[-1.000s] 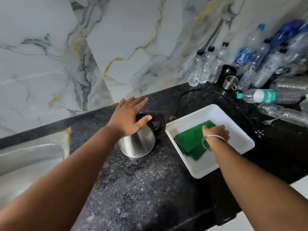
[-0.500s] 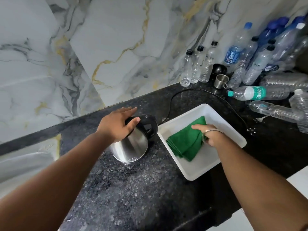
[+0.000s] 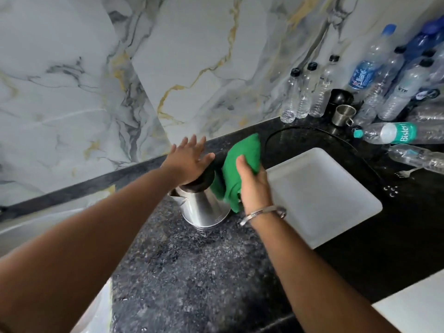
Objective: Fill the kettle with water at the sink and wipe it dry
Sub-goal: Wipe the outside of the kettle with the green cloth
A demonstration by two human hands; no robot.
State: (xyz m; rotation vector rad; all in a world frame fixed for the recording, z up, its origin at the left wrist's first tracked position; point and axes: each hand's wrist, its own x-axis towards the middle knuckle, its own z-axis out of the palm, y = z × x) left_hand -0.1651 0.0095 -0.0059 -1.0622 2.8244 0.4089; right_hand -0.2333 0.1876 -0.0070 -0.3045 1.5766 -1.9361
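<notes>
A steel kettle [image 3: 200, 209] with a black lid stands upright on the black granite counter [image 3: 192, 272]. My left hand [image 3: 189, 162] lies palm-down on its lid with the fingers spread. My right hand [image 3: 252, 182] grips a green cloth [image 3: 242, 156] and presses it against the kettle's right side, hiding the handle. The steel sink [image 3: 28, 227] shows at the left edge.
An empty white tray [image 3: 322, 195] lies right of the kettle. A black cord [image 3: 312, 131] curves behind it. Several plastic bottles [image 3: 374, 85], a steel cup [image 3: 343, 114] and a fork [image 3: 406, 173] crowd the back right. The marble wall is close behind.
My right hand lifted the green cloth out of the white tray and brought it left onto the kettle's side. My left hand stayed on the lid, and its fingers spread flat.
</notes>
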